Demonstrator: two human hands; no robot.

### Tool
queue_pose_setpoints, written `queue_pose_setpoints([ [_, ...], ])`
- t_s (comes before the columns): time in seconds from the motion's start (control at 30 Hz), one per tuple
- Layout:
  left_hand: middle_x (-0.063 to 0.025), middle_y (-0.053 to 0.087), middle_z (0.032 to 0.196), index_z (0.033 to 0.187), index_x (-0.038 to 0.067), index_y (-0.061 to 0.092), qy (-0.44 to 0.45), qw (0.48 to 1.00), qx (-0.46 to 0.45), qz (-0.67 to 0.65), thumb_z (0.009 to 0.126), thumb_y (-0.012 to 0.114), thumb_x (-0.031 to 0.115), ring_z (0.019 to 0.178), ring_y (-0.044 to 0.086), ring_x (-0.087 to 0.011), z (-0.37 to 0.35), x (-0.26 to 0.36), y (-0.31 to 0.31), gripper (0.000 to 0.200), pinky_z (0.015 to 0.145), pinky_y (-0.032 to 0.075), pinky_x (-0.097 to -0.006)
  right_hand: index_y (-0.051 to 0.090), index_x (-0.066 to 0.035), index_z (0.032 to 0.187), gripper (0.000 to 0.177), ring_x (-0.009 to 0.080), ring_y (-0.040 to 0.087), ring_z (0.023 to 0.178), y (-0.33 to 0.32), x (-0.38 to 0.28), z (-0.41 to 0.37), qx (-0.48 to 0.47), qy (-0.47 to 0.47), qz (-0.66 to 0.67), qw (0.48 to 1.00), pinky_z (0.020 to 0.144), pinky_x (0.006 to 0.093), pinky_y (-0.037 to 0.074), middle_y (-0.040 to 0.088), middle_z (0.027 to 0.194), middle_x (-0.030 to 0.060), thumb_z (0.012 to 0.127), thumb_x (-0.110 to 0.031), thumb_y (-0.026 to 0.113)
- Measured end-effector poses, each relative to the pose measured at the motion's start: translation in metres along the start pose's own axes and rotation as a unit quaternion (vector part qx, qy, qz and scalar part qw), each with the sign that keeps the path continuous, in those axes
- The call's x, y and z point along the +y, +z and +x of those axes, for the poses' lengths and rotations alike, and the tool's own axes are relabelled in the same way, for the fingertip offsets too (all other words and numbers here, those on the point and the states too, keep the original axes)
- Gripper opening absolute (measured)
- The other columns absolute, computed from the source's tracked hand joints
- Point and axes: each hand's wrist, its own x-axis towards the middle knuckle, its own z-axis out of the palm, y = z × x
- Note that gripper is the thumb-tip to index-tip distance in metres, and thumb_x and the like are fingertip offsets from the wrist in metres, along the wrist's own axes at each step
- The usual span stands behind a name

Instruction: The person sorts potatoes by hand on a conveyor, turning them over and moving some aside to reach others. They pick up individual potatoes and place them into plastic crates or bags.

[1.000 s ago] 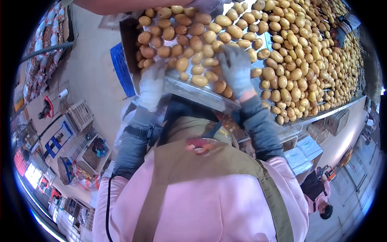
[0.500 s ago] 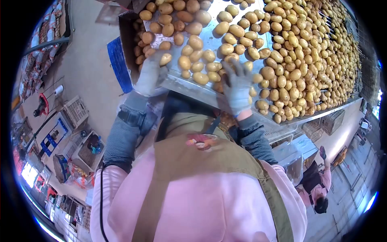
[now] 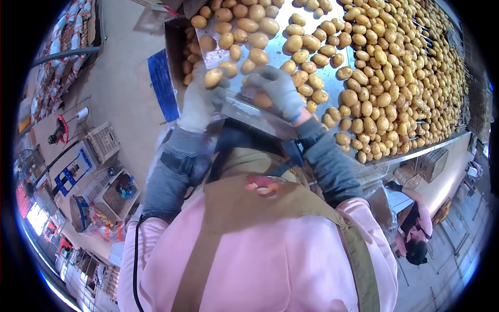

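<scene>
My left hand (image 3: pixel 196 106), in a pale grey glove, is at the left end of the metal tray (image 3: pixel 244 106). Its fingers curl round a yellow potato (image 3: pixel 213 78), though motion blurs them. My right hand (image 3: pixel 280 91), gloved too, hangs over the tray's near edge with bent fingers pointing left. A brownish potato (image 3: pixel 261 100) shows blurred beneath those fingers, against the palm side. Loose potatoes (image 3: pixel 258 40) lie on the tray beyond both hands, and more lie close to the right hand's right side.
A dense bed of potatoes (image 3: pixel 395 78) fills the right side. Left of the tray stands a cardboard box (image 3: pixel 174 41) with potatoes inside, beside a blue panel (image 3: pixel 162 86). Crates (image 3: pixel 104 143) stand on the left floor. Another person (image 3: pixel 416 231) is at lower right.
My right hand has swept left towards my left hand, and its fingers have bent. The potato cluster between the hands has mostly gone from that spot. The view has shifted slightly.
</scene>
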Motion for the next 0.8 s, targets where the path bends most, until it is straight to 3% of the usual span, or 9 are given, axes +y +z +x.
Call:
queue_pose_setpoints([
  [0.13, -0.0072, 0.067, 0.115, 0.132, 0.005, 0.057, 0.070, 0.964, -0.132, 0.222, 0.104, 0.044, 0.014, 0.083, 0.062, -0.0072, -0.004, -0.006, -0.015, 0.032, 0.063, 0.050, -0.0226, 0.072, 0.003, 0.110, 0.026, 0.0115, 0.064, 0.089, -0.006, -0.017, -0.029, 0.047, 0.006, 0.132, 0.990, 0.080, 0.0274, 0.053, 0.072, 0.101, 0.0070, 0.099, -0.020, 0.067],
  [0.2, -0.0044, 0.064, 0.099, 0.132, 0.003, 0.056, 0.180, 0.913, -0.193, 0.310, 0.105, 0.051, 0.029, 0.080, 0.061, -0.0083, -0.015, -0.018, -0.001, 0.038, 0.063, 0.050, -0.0224, 0.071, 0.003, 0.108, 0.027, 0.0109, 0.063, 0.089, -0.001, -0.018, -0.032, 0.072, -0.044, 0.133, 0.987, 0.080, 0.0272, 0.053, 0.072, 0.101, 0.0057, 0.100, -0.022, 0.065],
  [0.33, -0.0041, 0.066, 0.110, 0.139, 0.002, 0.052, 0.181, 0.904, -0.174, 0.347, 0.099, 0.066, 0.032, 0.092, 0.063, -0.0101, -0.023, -0.028, 0.033, 0.051, 0.080, 0.052, -0.0242, 0.072, 0.000, 0.110, 0.026, 0.0122, 0.065, 0.088, 0.005, -0.017, -0.025, 0.126, -0.105, 0.133, 0.977, 0.079, 0.0260, 0.053, 0.072, 0.100, 0.0078, 0.103, -0.022, 0.061],
  [0.5, -0.0059, 0.065, 0.122, 0.142, 0.002, 0.050, 0.215, 0.918, -0.177, 0.281, 0.099, 0.068, 0.023, 0.098, 0.064, -0.0111, -0.024, -0.024, 0.031, 0.052, 0.084, 0.052, -0.0254, 0.071, -0.008, 0.108, 0.026, 0.0231, 0.068, 0.086, -0.050, -0.054, 0.054, 0.189, 0.013, -0.198, 0.962, 0.078, 0.0337, 0.053, 0.070, 0.093, 0.0146, 0.099, -0.029, 0.059],
  [0.57, -0.0071, 0.065, 0.121, 0.143, 0.002, 0.049, 0.126, 0.947, -0.174, 0.239, 0.099, 0.066, 0.020, 0.094, 0.064, -0.0109, -0.024, -0.020, 0.027, 0.051, 0.079, 0.053, -0.0242, 0.068, -0.013, 0.112, 0.028, 0.0295, 0.067, 0.097, -0.070, -0.025, 0.123, 0.270, -0.297, -0.443, 0.802, 0.086, 0.0441, 0.052, 0.070, 0.097, 0.0147, 0.095, -0.034, 0.061],
  [0.6, -0.0077, 0.064, 0.120, 0.144, 0.002, 0.048, 0.085, 0.957, -0.173, 0.219, 0.099, 0.066, 0.018, 0.093, 0.064, -0.0107, -0.022, -0.017, 0.026, 0.051, 0.076, 0.053, -0.0237, 0.064, -0.021, 0.126, 0.038, 0.0364, 0.061, 0.115, -0.062, -0.030, 0.138, 0.182, -0.231, -0.551, 0.781, 0.094, 0.0549, 0.046, 0.067, 0.120, 0.0130, 0.092, -0.037, 0.063],
  [0.63, -0.0078, 0.064, 0.119, 0.143, 0.002, 0.048, 0.114, 0.952, -0.176, 0.224, 0.099, 0.065, 0.018, 0.090, 0.063, -0.0105, -0.018, -0.018, 0.020, 0.050, 0.073, 0.052, -0.0230, 0.058, -0.025, 0.137, 0.051, 0.0395, 0.050, 0.130, -0.037, -0.021, 0.137, 0.106, -0.151, -0.559, 0.808, 0.102, 0.0620, 0.040, 0.054, 0.144, 0.0111, 0.089, -0.038, 0.065],
  [0.73, -0.0051, 0.062, 0.103, 0.132, 0.004, 0.053, 0.177, 0.935, -0.160, 0.263, 0.101, 0.061, 0.018, 0.079, 0.060, -0.0090, -0.003, -0.031, 0.011, 0.036, 0.063, 0.048, -0.0198, 0.055, -0.023, 0.141, 0.059, 0.0398, 0.041, 0.139, 0.002, 0.013, 0.073, 0.125, -0.267, -0.580, 0.759, 0.113, 0.0587, 0.033, 0.044, 0.154, 0.0097, 0.086, -0.037, 0.068],
  [0.8, -0.0025, 0.059, 0.097, 0.124, 0.005, 0.055, 0.093, 0.962, -0.154, 0.206, 0.101, 0.059, 0.019, 0.075, 0.057, -0.0080, 0.000, -0.030, 0.005, 0.026, 0.061, 0.047, -0.0196, 0.056, -0.019, 0.140, 0.059, 0.0385, 0.041, 0.138, 0.002, 0.020, 0.014, 0.072, -0.262, -0.556, 0.786, 0.115, 0.0536, 0.033, 0.044, 0.153, 0.0104, 0.085, -0.033, 0.070],
])
